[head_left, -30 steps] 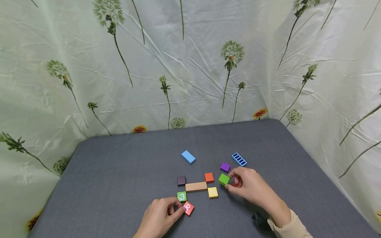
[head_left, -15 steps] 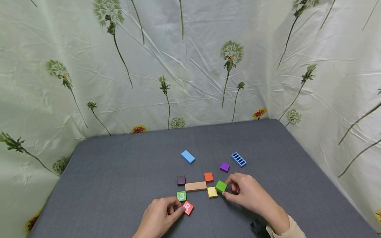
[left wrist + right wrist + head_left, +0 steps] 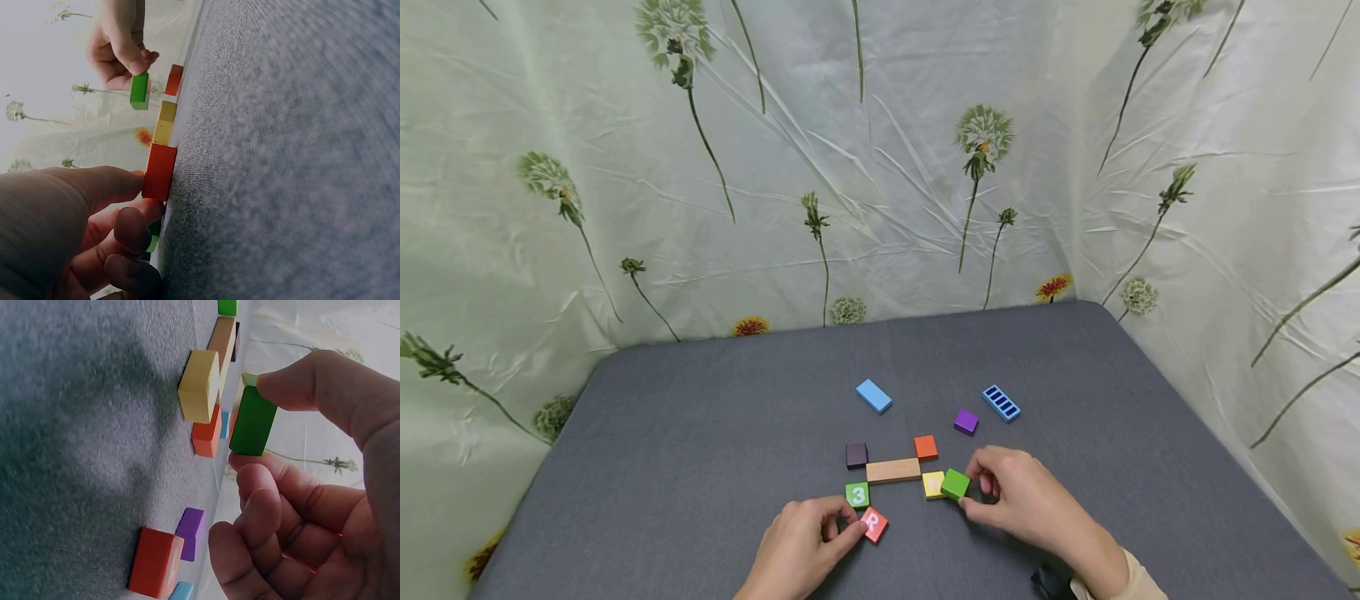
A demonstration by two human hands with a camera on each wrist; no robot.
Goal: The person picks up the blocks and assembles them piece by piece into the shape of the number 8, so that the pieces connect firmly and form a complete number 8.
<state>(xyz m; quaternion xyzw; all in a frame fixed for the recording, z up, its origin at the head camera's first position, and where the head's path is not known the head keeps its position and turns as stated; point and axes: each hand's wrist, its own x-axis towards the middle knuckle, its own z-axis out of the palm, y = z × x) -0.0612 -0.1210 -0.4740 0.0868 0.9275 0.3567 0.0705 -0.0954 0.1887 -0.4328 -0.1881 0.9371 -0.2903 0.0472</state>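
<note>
My left hand point(image 3: 808, 537) pinches a red block marked R point(image 3: 874, 525) between thumb and index finger, low on the grey tabletop. Touching or nearly touching it is a green block marked 3 point(image 3: 857, 495). Thumb and fingertips of my right hand point(image 3: 1022, 492) hold a plain green block point(image 3: 253, 419) by its sides, raised off the cloth in both wrist views. From the head view this block covers part of a yellow letter block point(image 3: 932, 486). A tan wooden bar point(image 3: 892, 471) lies between the yellow block, an orange-red block point(image 3: 927, 447) and a dark purple block point(image 3: 856, 455).
Farther back lie a plain blue block point(image 3: 874, 396), a purple block point(image 3: 966, 422) and a blue block with dark bars point(image 3: 1002, 402). Another red block point(image 3: 153, 562) sits below my right hand, hidden from the head view. A flowered curtain point(image 3: 895, 167) hangs behind the table.
My right hand has carried the plain green block nearer to me and slightly left, from near the purple block to the yellow block's right edge. The left hand has stayed on the R block.
</note>
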